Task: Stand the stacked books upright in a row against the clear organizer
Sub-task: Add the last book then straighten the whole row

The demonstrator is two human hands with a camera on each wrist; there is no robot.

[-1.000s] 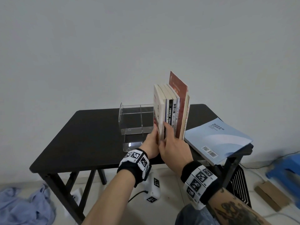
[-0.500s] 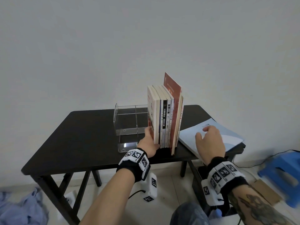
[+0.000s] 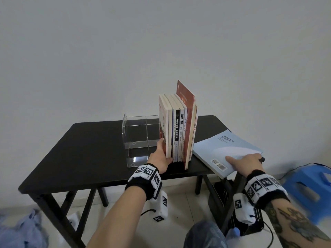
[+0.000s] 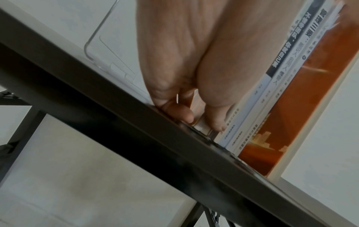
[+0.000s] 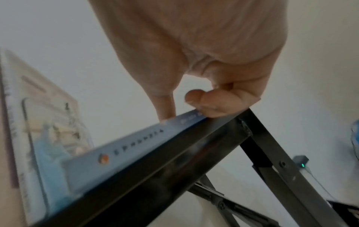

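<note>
Several books (image 3: 179, 129) stand upright in a row on the black table (image 3: 93, 149), their left side against the clear organizer (image 3: 138, 133). My left hand (image 3: 164, 151) grips the bottom of the leftmost books, thumb on the spines and fingers on the left cover; the left wrist view shows its fingers (image 4: 182, 116) curled at the books' foot (image 4: 291, 99). A light blue book (image 3: 225, 147) lies flat at the table's right end, overhanging the edge. My right hand (image 3: 243, 160) holds its near right corner, thumb on top. The right wrist view shows the fingers (image 5: 213, 104) curled at that book's edge (image 5: 136, 142).
A blue plastic stool (image 3: 308, 185) stands on the floor at the right. A black box (image 3: 238, 212) sits under the table's right end. Blue cloth (image 3: 21, 230) lies on the floor at the left. A plain wall is close behind the table.
My right hand left the upright books, moved right and took hold of the flat blue book's near corner. My left hand stayed on the row.
</note>
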